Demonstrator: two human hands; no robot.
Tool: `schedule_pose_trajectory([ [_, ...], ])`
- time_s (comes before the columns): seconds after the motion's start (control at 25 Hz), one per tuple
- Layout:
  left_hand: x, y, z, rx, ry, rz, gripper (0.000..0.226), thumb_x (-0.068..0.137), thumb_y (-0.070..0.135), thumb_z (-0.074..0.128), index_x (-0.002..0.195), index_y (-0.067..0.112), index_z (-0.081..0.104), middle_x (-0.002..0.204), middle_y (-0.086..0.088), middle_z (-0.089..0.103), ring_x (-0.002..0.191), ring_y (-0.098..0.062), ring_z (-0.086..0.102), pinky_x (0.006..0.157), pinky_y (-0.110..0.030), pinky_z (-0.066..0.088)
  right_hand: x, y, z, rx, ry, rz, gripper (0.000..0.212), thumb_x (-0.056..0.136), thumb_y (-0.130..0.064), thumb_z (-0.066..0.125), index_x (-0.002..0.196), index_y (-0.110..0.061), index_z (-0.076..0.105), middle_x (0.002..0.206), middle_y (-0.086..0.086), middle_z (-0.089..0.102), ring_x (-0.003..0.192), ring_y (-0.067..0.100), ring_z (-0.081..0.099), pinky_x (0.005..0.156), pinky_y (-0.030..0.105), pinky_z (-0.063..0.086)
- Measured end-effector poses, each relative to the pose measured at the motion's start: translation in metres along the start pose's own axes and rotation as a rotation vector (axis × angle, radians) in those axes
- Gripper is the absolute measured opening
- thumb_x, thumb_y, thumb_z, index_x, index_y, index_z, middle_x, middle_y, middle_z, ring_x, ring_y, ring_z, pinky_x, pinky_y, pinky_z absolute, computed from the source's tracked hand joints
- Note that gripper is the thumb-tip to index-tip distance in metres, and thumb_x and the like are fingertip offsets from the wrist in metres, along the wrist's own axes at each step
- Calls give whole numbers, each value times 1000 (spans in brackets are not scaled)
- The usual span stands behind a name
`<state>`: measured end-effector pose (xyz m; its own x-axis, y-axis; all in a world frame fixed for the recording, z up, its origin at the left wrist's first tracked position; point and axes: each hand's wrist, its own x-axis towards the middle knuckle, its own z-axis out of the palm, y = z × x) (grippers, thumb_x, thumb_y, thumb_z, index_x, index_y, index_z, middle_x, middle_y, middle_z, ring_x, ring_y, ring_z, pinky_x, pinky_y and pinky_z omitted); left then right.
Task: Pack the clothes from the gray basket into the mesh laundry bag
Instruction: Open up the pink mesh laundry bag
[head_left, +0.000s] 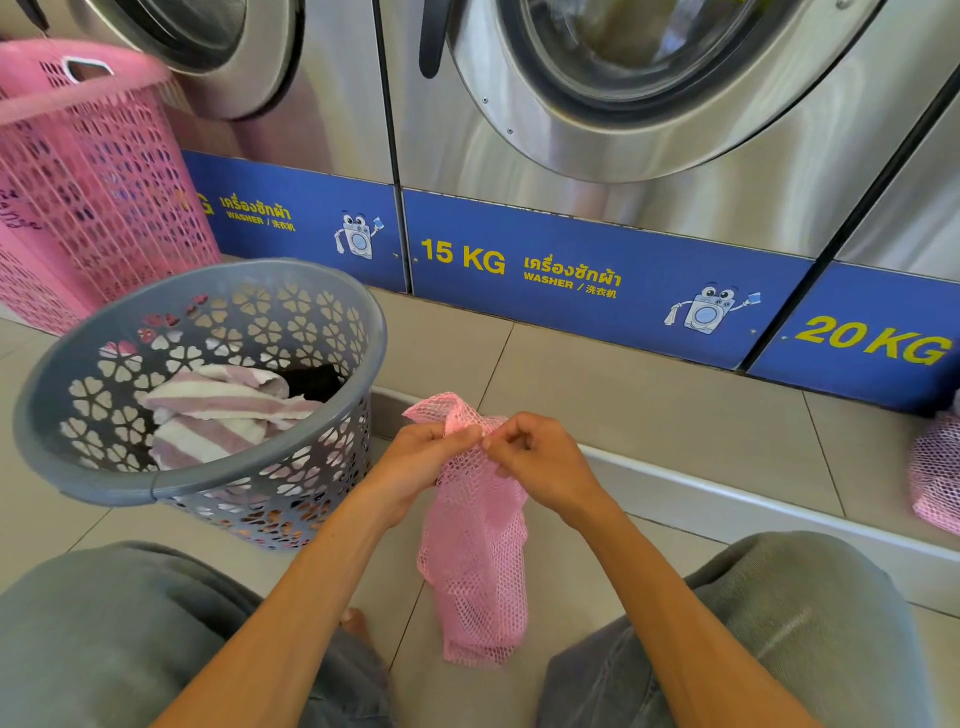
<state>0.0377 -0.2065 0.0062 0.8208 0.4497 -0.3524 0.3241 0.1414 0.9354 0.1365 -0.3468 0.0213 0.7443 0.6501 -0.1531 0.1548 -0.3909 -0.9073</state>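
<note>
Seated on tiled floor (649, 395), knees apart, facing a row of steel washers (597, 156). Both my hands up in front of me, close together, knuckles nearly touching. My left hand (415, 462) and my right hand (540, 462) each pinch the top edge of the pink mesh laundry bag (475, 561); fingers closed tight on the netting. Bag hangs limp between my knees, lower end reaching toward the floor; looks flat, though I cannot tell for sure through the mesh. Gray basket (202, 483) stands to my left, just beside my left forearm. Inside it: pink-and-white striped towel (223, 410) on top, something dark (311, 382) behind it. Pink basket (88, 171) beyond, against the washers. More pink mesh (937, 473) at far right edge.
</note>
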Motion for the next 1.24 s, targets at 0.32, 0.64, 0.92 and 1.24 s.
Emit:
schedule_pose_trajectory([
  [0.32, 3, 9, -13, -27, 293, 57, 37, 91, 29, 67, 90, -9, 67, 78, -12, 67, 70, -19, 59, 67, -30, 46, 10, 12, -25, -685, 27, 174, 22, 96, -31, 49, 103, -11, 55, 99, 7, 62, 87, 28, 58, 73, 37, 47],
  [0.64, 4, -8, 4, 854, 492, 179, 73, 79, 50, 68, 138, 17, 41, 140, -16, 41, 130, -37, 38, 104, -50, 40, -5, -7, -34, -429, -195, 26, 16, 93, -15, 48, 84, -6, 58, 94, 13, 74, 85, 30, 73, 77, 46, 56],
  [0.92, 0, -14, 12, 718, 30, 174, 22, 94, 42, 50, 99, 28, 67, 113, 2, 67, 120, -23, 57, 94, -37, 44, -6, -2, -24, -392, -185, -20, 14, 95, -16, 46, 91, -8, 57, 93, 7, 74, 84, 22, 73, 76, 41, 57],
  [1.24, -4, 4, 6, 754, 191, 336, 26, 90, 17, 52, 106, 36, 58, 97, 5, 64, 94, -23, 59, 81, -37, 49, 2, 1, -30, -557, -114, 18, 19, 98, -28, 47, 84, -15, 48, 86, 6, 64, 81, 26, 63, 65, 42, 51],
])
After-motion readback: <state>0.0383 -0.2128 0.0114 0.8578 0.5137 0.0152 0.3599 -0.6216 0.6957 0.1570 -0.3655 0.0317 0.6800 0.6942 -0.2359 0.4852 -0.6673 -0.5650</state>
